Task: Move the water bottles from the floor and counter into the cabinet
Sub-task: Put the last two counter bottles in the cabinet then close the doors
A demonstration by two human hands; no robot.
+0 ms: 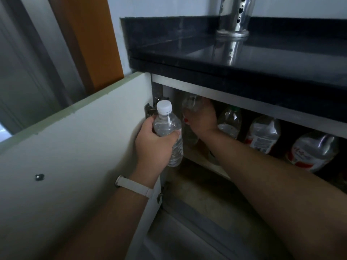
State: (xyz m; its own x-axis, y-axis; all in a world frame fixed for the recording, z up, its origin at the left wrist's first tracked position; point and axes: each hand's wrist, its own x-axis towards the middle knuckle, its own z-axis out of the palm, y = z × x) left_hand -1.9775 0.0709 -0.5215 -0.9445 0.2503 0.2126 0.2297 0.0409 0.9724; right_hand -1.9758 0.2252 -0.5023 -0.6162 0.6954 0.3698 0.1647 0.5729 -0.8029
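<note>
Under the dark worktop (206, 59), a cabinet (216, 91) stands with its door (75, 147) open. One person's right hand (201, 119) reaches inside, its grip closed around a clear bottle (191, 104) being placed on the shelf beside three stored bottles (262, 136). Left hand (152, 145) clutches a capped water bottle (169, 128) outside the opening; it likely goes in next, needing free shelf space.

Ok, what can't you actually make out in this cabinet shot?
All in the head view:
- Bottle in the right hand: blurred, and the hand covers most of it.
- Bottles already in the cabinet: tops hidden behind the cabinet frame, label print unreadable.
- Cabinet interior: the back is too dark, the right forearm crosses it, and the picture edge cuts it off.
- Metal holder on the counter: top cut off by the upper edge.
- Floor: no bottles visible.
</note>
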